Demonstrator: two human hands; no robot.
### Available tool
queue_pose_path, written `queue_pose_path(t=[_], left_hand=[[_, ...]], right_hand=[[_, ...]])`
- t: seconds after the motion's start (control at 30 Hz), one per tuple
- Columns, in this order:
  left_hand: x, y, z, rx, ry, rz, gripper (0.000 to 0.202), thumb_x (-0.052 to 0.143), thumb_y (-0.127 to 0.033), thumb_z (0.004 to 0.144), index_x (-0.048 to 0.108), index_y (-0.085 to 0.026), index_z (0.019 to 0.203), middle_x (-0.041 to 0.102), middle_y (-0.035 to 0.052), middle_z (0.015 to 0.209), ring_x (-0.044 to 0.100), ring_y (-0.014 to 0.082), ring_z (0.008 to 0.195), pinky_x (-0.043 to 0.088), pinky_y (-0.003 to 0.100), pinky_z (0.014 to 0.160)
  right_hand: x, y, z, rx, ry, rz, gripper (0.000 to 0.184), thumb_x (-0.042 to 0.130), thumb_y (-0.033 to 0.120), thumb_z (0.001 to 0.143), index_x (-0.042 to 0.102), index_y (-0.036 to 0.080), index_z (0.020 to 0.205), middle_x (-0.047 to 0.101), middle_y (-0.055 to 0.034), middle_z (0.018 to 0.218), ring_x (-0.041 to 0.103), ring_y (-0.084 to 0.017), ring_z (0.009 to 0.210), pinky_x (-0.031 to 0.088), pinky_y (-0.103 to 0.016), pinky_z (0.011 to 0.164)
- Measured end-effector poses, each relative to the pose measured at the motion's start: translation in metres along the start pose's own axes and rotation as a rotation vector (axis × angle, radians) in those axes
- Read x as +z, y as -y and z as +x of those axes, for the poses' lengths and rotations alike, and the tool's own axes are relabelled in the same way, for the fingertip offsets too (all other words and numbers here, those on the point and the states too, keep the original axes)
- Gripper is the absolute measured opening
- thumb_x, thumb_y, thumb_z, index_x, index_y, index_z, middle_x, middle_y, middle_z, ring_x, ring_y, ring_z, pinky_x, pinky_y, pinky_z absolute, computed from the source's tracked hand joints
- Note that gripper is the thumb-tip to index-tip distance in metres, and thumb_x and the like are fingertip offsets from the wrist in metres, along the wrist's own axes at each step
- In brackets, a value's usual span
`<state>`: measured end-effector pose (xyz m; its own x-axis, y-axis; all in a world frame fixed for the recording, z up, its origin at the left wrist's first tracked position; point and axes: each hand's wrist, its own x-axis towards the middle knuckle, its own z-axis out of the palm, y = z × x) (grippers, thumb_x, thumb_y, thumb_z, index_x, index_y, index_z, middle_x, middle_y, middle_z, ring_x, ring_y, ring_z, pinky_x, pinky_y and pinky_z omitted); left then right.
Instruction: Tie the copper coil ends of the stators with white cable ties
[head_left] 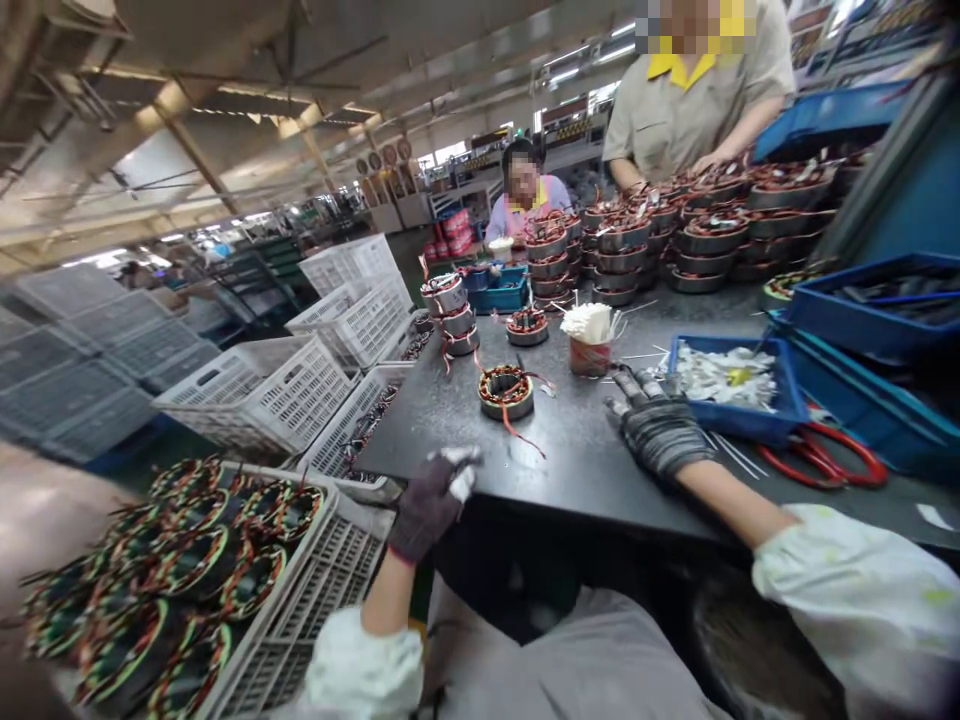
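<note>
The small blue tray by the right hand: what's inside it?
The blue tray holds a heap of white strips with something yellow among them. Its bottom is covered by them. The right hand rests beside it.

The left hand (pixel 433 500) wears a dark glove, fingers loosely curled, forearm bare above a white sleeve; the right hand (pixel 660 430), gloved in grey, reaches forward palm down, fingers spread.
</note>
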<state>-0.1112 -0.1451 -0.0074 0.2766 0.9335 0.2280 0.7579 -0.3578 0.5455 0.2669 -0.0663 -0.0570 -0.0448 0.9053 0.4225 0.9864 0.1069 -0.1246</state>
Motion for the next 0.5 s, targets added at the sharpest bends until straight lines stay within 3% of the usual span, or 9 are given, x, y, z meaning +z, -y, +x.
queue_pose_path(t=[0.1, 0.2, 0.27, 0.33, 0.43, 0.5], left_hand=[[0.018, -0.01, 0.079, 0.192, -0.029, 0.396, 0.057, 0.049, -0.017, 0.092, 0.053, -0.019, 0.148, 0.059, 0.0125, 0.149, 0.051, 0.0288, 0.141, 0.033, 0.051, 0.123], [0.054, -0.006, 0.127, 0.222, 0.017, 0.427, 0.058, 0.057, -0.02, 0.09, 0.053, -0.019, 0.148, 0.06, 0.0131, 0.147, 0.052, 0.0304, 0.14, 0.031, 0.053, 0.124], [0.073, -0.001, 0.134, 0.229, 0.02, 0.414, 0.052, 0.057, -0.028, 0.095, 0.055, -0.02, 0.146, 0.063, 0.0132, 0.144, 0.055, 0.0308, 0.137, 0.031, 0.056, 0.123], [0.081, 0.003, 0.124, 0.249, 0.015, 0.405, 0.048, 0.054, -0.033, 0.099, 0.056, -0.021, 0.145, 0.064, 0.0132, 0.142, 0.055, 0.0304, 0.137, 0.028, 0.058, 0.124], [0.079, 0.003, 0.099, 0.316, 0.038, 0.374, 0.043, 0.054, -0.034, 0.101, 0.059, -0.024, 0.142, 0.067, 0.0104, 0.139, 0.056, 0.0279, 0.138, 0.027, 0.056, 0.126], [0.076, 0.0, 0.085, 0.359, 0.05, 0.284, 0.042, 0.056, -0.036, 0.1, 0.061, -0.024, 0.14, 0.069, 0.0099, 0.136, 0.059, 0.0281, 0.135, 0.03, 0.055, 0.125]], right_hand=[[0.005, 0.001, -0.016, -0.105, 0.075, -0.057, 0.053, 0.063, 0.034, 0.089, 0.064, 0.018, 0.14, 0.043, -0.0177, 0.162, 0.04, -0.042, 0.144, 0.023, -0.065, 0.119], [0.0, -0.003, -0.019, -0.079, 0.03, -0.022, 0.062, 0.06, 0.041, 0.092, 0.055, 0.016, 0.148, 0.047, -0.0176, 0.158, 0.044, -0.039, 0.141, 0.031, -0.061, 0.119], [-0.007, -0.003, -0.014, -0.079, 0.0, 0.014, 0.059, 0.058, 0.04, 0.093, 0.056, 0.016, 0.147, 0.051, -0.0169, 0.155, 0.048, -0.037, 0.138, 0.036, -0.055, 0.117], [-0.013, 0.004, -0.007, -0.119, -0.022, 0.056, 0.058, 0.057, 0.038, 0.094, 0.055, 0.015, 0.147, 0.054, -0.017, 0.152, 0.052, -0.035, 0.134, 0.04, -0.051, 0.114], [-0.019, 0.026, 0.004, -0.342, -0.001, 0.128, 0.056, 0.06, 0.041, 0.096, 0.057, 0.018, 0.147, 0.057, -0.0162, 0.15, 0.057, -0.032, 0.125, 0.046, -0.046, 0.105], [-0.019, 0.041, 0.01, -0.527, 0.036, 0.184, 0.046, 0.059, 0.043, 0.097, 0.065, 0.022, 0.138, 0.061, -0.0151, 0.145, 0.061, -0.03, 0.117, 0.048, -0.044, 0.097]])
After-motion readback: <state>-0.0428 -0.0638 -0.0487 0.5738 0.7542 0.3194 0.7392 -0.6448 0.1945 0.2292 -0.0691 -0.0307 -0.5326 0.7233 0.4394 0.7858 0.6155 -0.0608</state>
